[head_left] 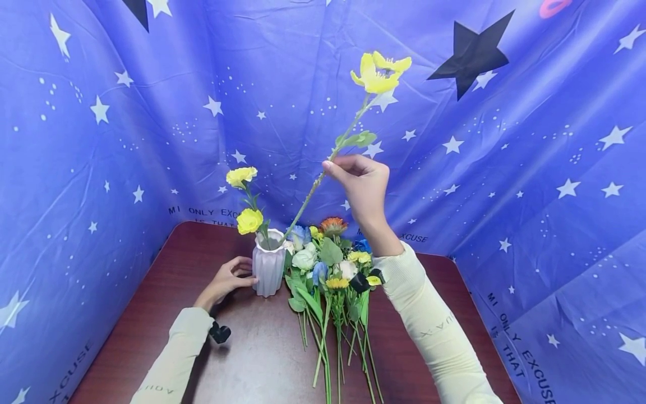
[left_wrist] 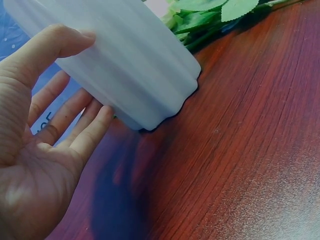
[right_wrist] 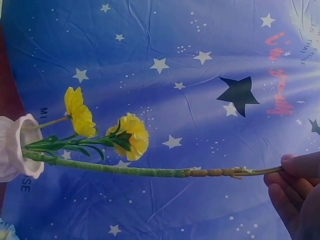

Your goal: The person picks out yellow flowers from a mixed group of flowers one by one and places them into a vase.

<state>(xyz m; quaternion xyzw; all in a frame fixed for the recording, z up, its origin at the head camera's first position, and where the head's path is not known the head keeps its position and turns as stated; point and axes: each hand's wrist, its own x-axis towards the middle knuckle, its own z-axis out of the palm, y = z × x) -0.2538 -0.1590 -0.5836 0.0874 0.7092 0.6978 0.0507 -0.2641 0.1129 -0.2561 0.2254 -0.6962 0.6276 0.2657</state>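
We pinch the stem of 1 long-stemmed yellow flower point(head_left: 359, 139) in our right grip point(head_left: 364, 185), its lower end at the mouth of the vase point(head_left: 269, 269). There, 2 yellow blooms point(head_left: 249, 221) lean left. Our left grip point(head_left: 229, 280) holds the upright vase by its side. Just right, mixed flowers point(head_left: 330, 252) crowd the tabletop point(head_left: 252, 348), partly hidden by our right sleeve's black clip point(head_left: 359, 282). Behind hangs a starry blue curtain point(head_left: 303, 33).
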